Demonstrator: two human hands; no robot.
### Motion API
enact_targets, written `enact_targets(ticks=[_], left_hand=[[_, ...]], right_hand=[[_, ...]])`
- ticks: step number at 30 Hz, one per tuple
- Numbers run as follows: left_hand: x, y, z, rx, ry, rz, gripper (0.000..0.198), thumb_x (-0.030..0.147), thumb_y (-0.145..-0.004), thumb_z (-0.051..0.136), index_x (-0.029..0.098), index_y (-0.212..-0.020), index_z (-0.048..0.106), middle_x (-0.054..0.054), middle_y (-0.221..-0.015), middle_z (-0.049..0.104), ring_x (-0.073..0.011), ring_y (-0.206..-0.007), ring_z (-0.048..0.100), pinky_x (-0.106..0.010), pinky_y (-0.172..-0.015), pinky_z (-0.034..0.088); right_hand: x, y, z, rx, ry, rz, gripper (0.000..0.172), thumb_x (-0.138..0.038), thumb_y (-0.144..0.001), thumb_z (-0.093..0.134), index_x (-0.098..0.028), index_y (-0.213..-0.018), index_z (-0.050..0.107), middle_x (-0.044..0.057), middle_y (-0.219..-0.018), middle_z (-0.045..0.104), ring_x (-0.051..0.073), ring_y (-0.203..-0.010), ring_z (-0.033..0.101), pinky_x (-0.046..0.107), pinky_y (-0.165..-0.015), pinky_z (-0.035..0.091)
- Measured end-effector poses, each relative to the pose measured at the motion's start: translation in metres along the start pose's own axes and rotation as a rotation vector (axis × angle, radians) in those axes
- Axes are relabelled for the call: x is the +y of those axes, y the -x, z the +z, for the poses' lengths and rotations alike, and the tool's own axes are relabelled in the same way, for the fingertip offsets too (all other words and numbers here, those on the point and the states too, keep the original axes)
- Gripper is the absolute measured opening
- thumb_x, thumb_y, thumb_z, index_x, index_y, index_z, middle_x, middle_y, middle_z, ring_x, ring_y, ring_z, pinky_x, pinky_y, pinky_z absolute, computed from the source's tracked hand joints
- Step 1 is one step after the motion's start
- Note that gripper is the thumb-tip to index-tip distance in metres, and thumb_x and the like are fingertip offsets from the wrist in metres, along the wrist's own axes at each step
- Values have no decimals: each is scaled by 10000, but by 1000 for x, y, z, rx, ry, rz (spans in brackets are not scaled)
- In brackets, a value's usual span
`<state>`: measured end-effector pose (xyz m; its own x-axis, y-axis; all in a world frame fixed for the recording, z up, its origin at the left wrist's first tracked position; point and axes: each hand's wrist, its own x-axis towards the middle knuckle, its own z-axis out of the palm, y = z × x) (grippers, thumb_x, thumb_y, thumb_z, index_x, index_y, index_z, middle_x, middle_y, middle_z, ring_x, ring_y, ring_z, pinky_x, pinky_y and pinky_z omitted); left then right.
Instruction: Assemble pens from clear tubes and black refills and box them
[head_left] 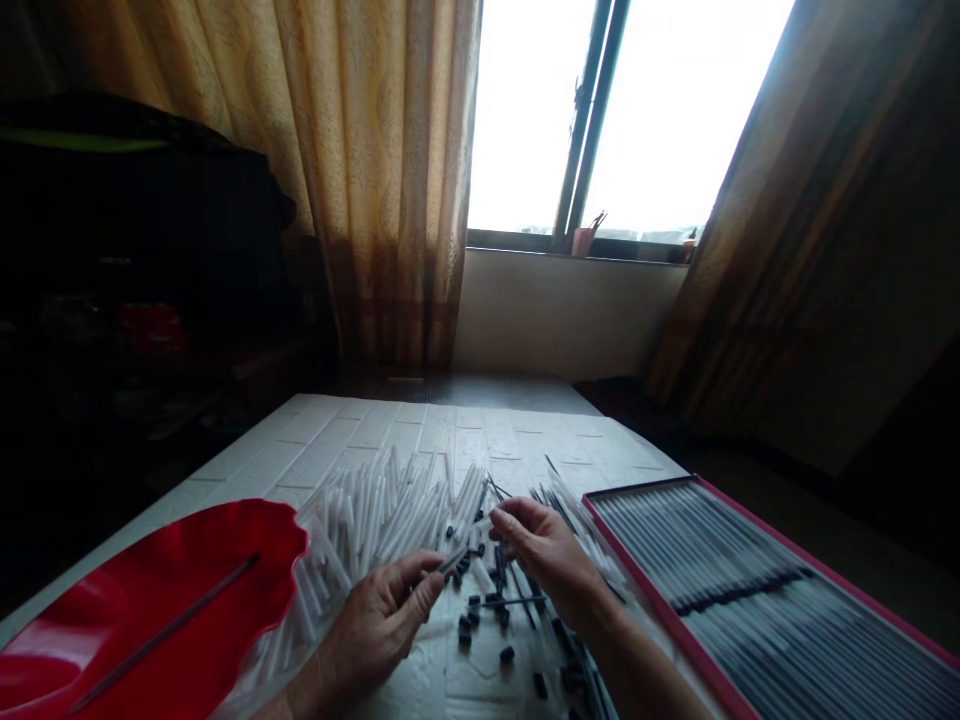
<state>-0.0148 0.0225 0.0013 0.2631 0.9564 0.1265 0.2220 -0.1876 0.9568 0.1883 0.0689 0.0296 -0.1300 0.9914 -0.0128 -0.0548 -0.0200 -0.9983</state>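
My left hand (386,612) is closed, thumb and fingers pinching a slim dark-tipped rod (452,561) that points up and to the right. Just right of it, my right hand (536,540) is in a pinch too; what its fingertips hold, perhaps a pale clear piece, is too blurred to make out. Small black caps (465,630) lie scattered on the table below and between the hands. Behind the hands spreads a pile of clear plastic tubes (375,510). Thin dark rods (592,680) lie under and beside my right forearm.
A red scalloped tray (225,600) with one long capped tube (165,630) stands at the left. On the right, a pink-rimmed box (645,590) holds rows of tubes with dark ends. The white brick-patterned table (480,430) reaches toward a window (525,120) with curtains (375,180).
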Motion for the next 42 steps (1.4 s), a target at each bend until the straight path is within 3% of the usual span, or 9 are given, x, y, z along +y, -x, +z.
enact_targets(ticks=[3, 8, 17, 28, 31, 34, 37, 39, 42], left_hand=[[2, 1, 0, 12, -51, 26, 439, 570, -848, 556, 191, -989, 727, 43, -532, 534, -99, -436, 436, -165, -400, 338], [9, 0, 0, 37, -123, 58, 355, 490, -866, 554, 200, -954, 737, -10, -695, 660, -170, -642, 587, -203, -557, 448], [14, -1, -1, -18, -219, 73, 300, 369, -908, 492, 194, -965, 730, -31, -805, 714, -201, -751, 647, -236, -693, 475], [10, 1, -2, 0, -358, 119, 256, 334, -909, 499, 245, -978, 730, -23, -889, 759, -218, -853, 691, -228, -748, 483], [12, 2, -3, -5, -417, 140, 249, 339, -914, 497, 245, -929, 727, -27, -859, 758, -214, -827, 694, -222, -730, 471], [15, 4, -4, -27, -462, 159, 261, 323, -926, 474, 228, -876, 712, -25, -775, 736, -195, -740, 685, -214, -664, 452], [16, 5, -2, -73, -491, 192, 238, 305, -920, 485, 231, -862, 703, -17, -756, 721, -181, -703, 671, -206, -631, 439], [16, 6, 1, -114, -506, 218, 217, 293, -914, 497, 236, -858, 699, -15, -766, 720, -177, -699, 665, -201, -623, 433], [13, 7, 5, -151, -529, 237, 206, 273, -920, 485, 235, -867, 680, -24, -798, 721, -183, -726, 665, -206, -635, 432]], right_hand=[[4, -1, 2, -31, -32, 9, 467, -572, -607, 756, -143, -740, 629, -11, -606, 614, 47, -435, 440, 165, -389, 262], [11, 0, 7, -83, -41, -3, 438, -558, -613, 752, -153, -734, 636, -17, -597, 613, 47, -419, 401, 182, -395, 264], [-4, 6, 9, -139, 16, -15, 314, -441, -639, 745, -162, -709, 619, -25, -586, 603, 70, -458, 442, 203, -435, 319], [1, 8, 10, -234, 78, -33, 225, -352, -669, 734, -161, -715, 625, -45, -582, 560, 88, -496, 469, 225, -490, 380], [2, 8, 7, -317, 99, 9, 265, -393, -688, 736, -155, -754, 639, -27, -618, 615, 83, -501, 484, 218, -498, 370], [8, 5, 4, -385, 99, 79, 425, -563, -747, 661, -141, -802, 657, -5, -611, 640, 75, -456, 475, 205, -448, 305], [16, 1, 6, -239, -27, 115, 557, -677, -770, 574, -132, -836, 671, 17, -631, 649, 87, -446, 492, 204, -420, 269], [20, 1, 12, -124, -174, 137, 573, -690, -767, 574, -133, -854, 678, 46, -714, 677, 111, -520, 553, 211, -458, 326], [21, 4, 24, -111, -367, 200, 574, -692, -751, 601, -133, -846, 691, 74, -800, 699, 147, -647, 616, 244, -574, 416]])
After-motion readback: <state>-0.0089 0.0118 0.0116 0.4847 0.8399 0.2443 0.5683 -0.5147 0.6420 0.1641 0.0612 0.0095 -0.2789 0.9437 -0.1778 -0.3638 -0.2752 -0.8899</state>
